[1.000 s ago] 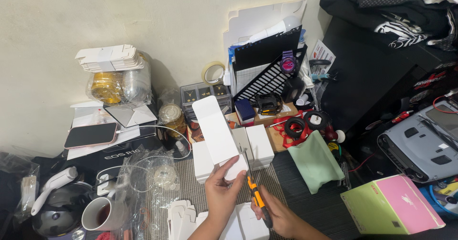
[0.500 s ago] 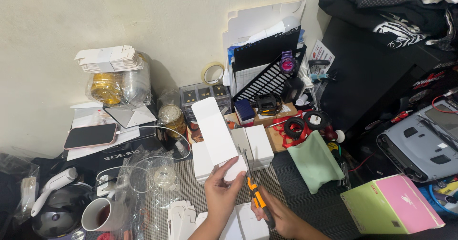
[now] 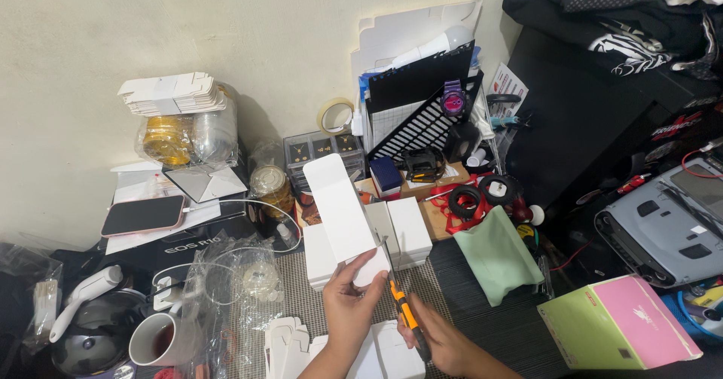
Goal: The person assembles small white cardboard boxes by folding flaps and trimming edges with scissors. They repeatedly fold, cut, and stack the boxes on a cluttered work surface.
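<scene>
Head view: the left hand (image 3: pixel 348 304) pinches the lower end of a white cardboard box (image 3: pixel 343 215) above the mat; it looks light, thin, easily creased. The right hand (image 3: pixel 444 341) grips an orange cutter (image 3: pixel 405 317), probably touching its edge.

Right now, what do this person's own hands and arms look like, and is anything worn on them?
Both are bare: the left hand and right hand show no gloves, rings or watch, and no sleeve shows on either forearm as far as the bottom edge of the picture.
</scene>
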